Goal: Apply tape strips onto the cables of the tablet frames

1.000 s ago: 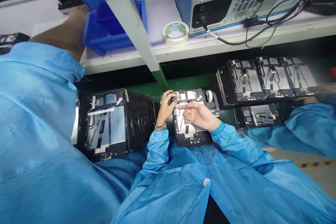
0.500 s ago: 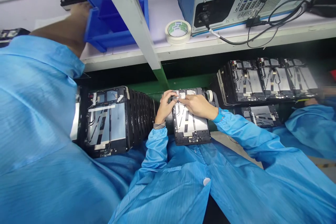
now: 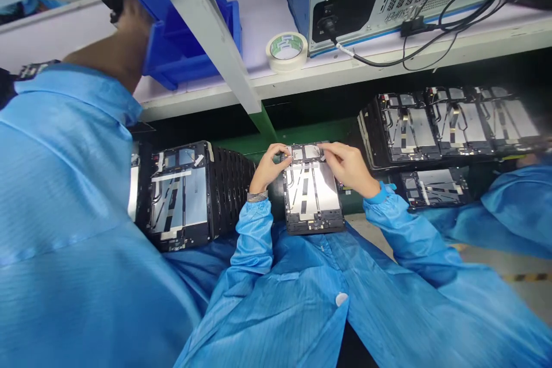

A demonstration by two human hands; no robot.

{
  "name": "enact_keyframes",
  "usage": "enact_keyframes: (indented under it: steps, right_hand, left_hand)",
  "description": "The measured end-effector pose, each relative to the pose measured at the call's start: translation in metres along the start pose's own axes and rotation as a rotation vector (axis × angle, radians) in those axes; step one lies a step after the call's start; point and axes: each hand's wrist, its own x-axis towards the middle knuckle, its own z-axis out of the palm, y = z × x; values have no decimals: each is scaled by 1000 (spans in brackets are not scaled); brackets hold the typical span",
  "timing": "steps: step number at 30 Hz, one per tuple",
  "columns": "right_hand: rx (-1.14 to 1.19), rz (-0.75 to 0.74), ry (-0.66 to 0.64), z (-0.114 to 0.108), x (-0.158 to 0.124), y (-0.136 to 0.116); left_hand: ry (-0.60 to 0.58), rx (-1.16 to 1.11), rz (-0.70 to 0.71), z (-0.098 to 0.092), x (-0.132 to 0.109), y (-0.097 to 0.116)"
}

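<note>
An opened tablet, its silver battery area and dark cables bare, lies in front of my body. My left hand grips its upper left edge, with thumb and index finger bent in over the corner. My right hand is at the upper right corner, thumb and index finger pinched together close to the tablet's top parts. Whatever is between those fingertips is too small to make out. A pale strip crosses the tablet below its top parts.
To the left stands a long row of similar tablets. More opened tablets stand at right, with another tablet below them. The shelf above holds a tape roll, blue bins and a computer case. Co-workers' blue sleeves flank me.
My right hand has moved right, from the tablet's upper middle to its upper right corner. My left hand stays at the upper left. The left co-worker's hand has shifted by the bins.
</note>
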Motion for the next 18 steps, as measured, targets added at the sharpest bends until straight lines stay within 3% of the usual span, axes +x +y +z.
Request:
enact_keyframes:
  steps: [3,6,12,18]
  right_hand:
    - [190,216,235,0,-30,16]
    - [308,322,319,14,-64,30]
    - [542,335,249,48,-115,37]
    - [651,240,171,59,-138,25]
  left_hand:
    - [5,-38,6,3,2,-8]
    - [48,-129,-6,12,0,-20]
    - [178,-266,-25,33,-5,-28]
    - [355,-273,-61,49,-11,-19]
